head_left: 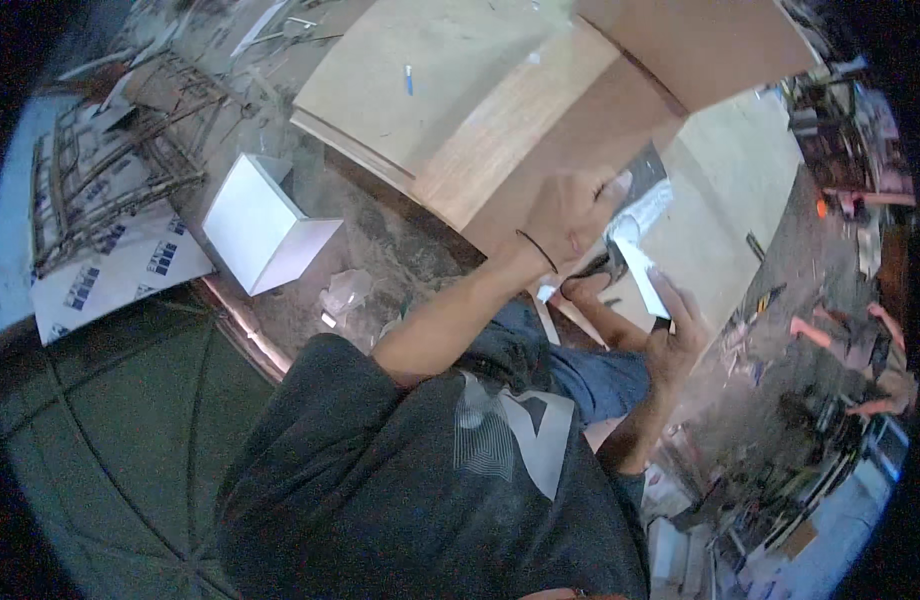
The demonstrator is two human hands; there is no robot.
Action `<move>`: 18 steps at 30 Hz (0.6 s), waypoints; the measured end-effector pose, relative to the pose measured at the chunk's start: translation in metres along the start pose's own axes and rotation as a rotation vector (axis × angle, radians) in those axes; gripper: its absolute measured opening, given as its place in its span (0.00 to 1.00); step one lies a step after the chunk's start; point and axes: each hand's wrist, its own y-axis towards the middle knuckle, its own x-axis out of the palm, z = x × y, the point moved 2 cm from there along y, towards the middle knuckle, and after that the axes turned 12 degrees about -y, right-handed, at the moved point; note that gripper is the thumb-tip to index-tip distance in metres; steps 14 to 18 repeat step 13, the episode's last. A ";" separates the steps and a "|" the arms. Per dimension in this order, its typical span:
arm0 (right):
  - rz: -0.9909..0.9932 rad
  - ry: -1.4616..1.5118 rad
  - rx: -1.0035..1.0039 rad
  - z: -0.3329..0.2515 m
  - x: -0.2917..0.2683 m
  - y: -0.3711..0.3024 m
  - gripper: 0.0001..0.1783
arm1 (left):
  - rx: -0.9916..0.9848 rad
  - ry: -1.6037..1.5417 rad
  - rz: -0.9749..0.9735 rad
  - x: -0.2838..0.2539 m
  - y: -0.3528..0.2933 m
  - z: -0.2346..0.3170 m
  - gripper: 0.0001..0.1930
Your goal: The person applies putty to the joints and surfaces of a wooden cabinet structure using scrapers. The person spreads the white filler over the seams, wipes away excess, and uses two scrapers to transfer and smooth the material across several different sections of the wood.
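- Dark shirt (430, 480) of the person fills the lower foreground, nearest the lens; a green dome-shaped surface (110, 440) lies to its left.
- White box (260, 232), tilted, rests on the dusty floor (380, 240) beside printed sheets (110, 270) carrying a rusty wire frame (120, 170).
- Wooden panel (460, 90), pale with a lighter edge band, stands above centre.
- Left hand (570, 215), wrist banded, is closed loosely at the panel's lower edge; whether it grips the panel or the sheet cannot be told.
- White sheet (642, 255), a narrow folded strip, runs between both hands, just below the left.
- Right hand (675, 335) has fingers extended, pinching the sheet's lower end against the thumb.
- Judged technique: keep the sheet taut and flat against the panel, steadying both ends evenly.
- Cluttered worktop (830, 330) lies far right.
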 end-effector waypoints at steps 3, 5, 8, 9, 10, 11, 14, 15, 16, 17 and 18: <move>-0.082 -0.020 -0.046 0.000 0.007 -0.005 0.21 | 0.038 -0.032 0.045 -0.008 -0.007 -0.011 0.17; -0.210 0.003 0.043 0.000 0.010 -0.012 0.19 | 0.124 -0.056 0.160 -0.010 -0.005 -0.014 0.17; -0.135 0.055 0.013 0.014 0.020 -0.024 0.16 | 0.041 -0.069 0.109 -0.018 -0.001 -0.019 0.16; -0.108 0.047 0.014 0.018 0.023 -0.026 0.16 | 0.025 0.007 0.120 -0.020 0.002 -0.025 0.16; -0.027 0.091 0.083 0.027 0.024 -0.032 0.17 | 0.047 -0.006 0.085 -0.016 0.006 -0.026 0.16; 0.053 0.143 0.158 0.032 0.024 -0.039 0.20 | 0.036 -0.022 0.176 -0.016 0.006 -0.028 0.17; -0.005 0.291 0.341 0.054 0.029 -0.053 0.19 | -0.014 -0.148 0.263 -0.017 0.009 -0.051 0.19; -0.005 0.291 0.341 0.054 0.029 -0.053 0.19 | -0.014 -0.148 0.263 -0.017 0.009 -0.051 0.19; -0.005 0.291 0.341 0.054 0.029 -0.053 0.19 | -0.014 -0.148 0.263 -0.017 0.009 -0.051 0.19; -0.005 0.291 0.341 0.054 0.029 -0.053 0.19 | -0.014 -0.148 0.263 -0.017 0.009 -0.051 0.19; -0.005 0.291 0.341 0.054 0.029 -0.053 0.19 | -0.014 -0.148 0.263 -0.017 0.009 -0.051 0.19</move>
